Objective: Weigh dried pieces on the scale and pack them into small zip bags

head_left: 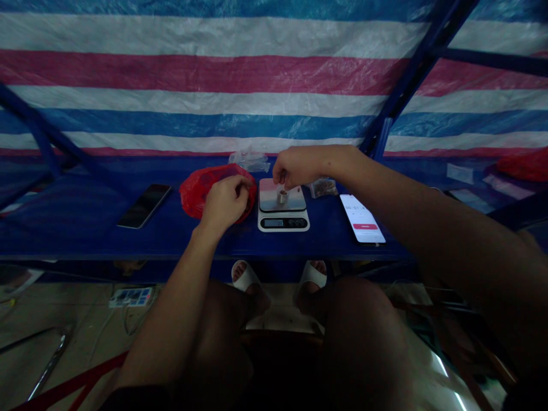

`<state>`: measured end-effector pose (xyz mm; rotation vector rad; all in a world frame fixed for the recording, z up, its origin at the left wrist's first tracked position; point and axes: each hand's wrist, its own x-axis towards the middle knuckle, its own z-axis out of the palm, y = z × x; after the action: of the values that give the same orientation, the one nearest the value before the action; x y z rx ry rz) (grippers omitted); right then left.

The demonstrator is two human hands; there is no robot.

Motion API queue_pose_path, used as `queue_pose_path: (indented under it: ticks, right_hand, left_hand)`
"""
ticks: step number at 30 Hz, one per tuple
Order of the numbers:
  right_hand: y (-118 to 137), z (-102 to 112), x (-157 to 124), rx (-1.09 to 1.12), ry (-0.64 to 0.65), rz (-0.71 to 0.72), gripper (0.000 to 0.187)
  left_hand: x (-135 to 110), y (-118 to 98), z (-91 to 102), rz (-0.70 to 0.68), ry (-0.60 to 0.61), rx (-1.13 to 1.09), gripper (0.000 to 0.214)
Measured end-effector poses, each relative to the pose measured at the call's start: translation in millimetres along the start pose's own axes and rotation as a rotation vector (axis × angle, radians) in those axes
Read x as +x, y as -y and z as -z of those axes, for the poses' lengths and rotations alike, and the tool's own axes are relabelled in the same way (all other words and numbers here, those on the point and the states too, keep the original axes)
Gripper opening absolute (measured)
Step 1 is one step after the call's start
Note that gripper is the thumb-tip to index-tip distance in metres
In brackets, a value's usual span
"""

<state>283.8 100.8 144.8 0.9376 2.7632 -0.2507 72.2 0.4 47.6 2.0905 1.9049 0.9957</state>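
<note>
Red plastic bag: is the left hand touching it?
Touching: the head view shows the left hand lying on the red plastic bag, with no gap between them.

Dim work corner, striped tarpaulin backdrop
Red, white and blue tarpaulin (274,74) hangs behind dark blue steel frame bars (411,85); blue counter (85,242) in front; pale floor (51,308) below, power strip (131,297) lying on it.

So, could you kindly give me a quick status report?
Left hand on red plastic bag. Right hand over metal cylinder on digital kitchen scale.
</note>
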Motion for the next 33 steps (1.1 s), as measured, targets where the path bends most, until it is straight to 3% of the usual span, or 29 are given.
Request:
queue_pose_path:
  ticks: [5, 10, 13, 19, 26, 33]
  right_hand:
    - [2.2, 0.2, -1.3, 0.004, -0.003, 0.036, 0.045]
    - [-1.6, 4.5, -6.7, 0.042, -0.06, 0.071, 0.044]
    - [-11.4, 2.4, -9.6, 0.032, -0.085, 0.012, 0.041]
    - [-38.1, -19.6, -13.3, 0.041, 0.013, -0.122, 0.033]
    - [-46.9, -28.7, -13.6, 0.016, 0.046, -0.137, 0.027]
    - [-56.4, -39.1, -7.8, 0.016, 0.063, -0.109, 0.027]
  left_hand:
    - [2.4, 10.8, 2.0, 0.025, -0.006, 0.126, 0.038]
    - [-2.0, 22.0, 0.0, -0.01, 0.116, 0.261, 0.051]
    - [-5.0, 22.4, -0.1, 0.013, 0.162, 0.322, 0.044]
    - [-0.9, 22.3, -2.6, 0.01, 0.126, 0.335, 0.022]
    - [6.0, 28.1, -13.2, -0.018, 0.102, 0.353, 0.021]
    - [12.3, 12.8, -7.9, -0.006, 0.009, 0.363, 0.026]
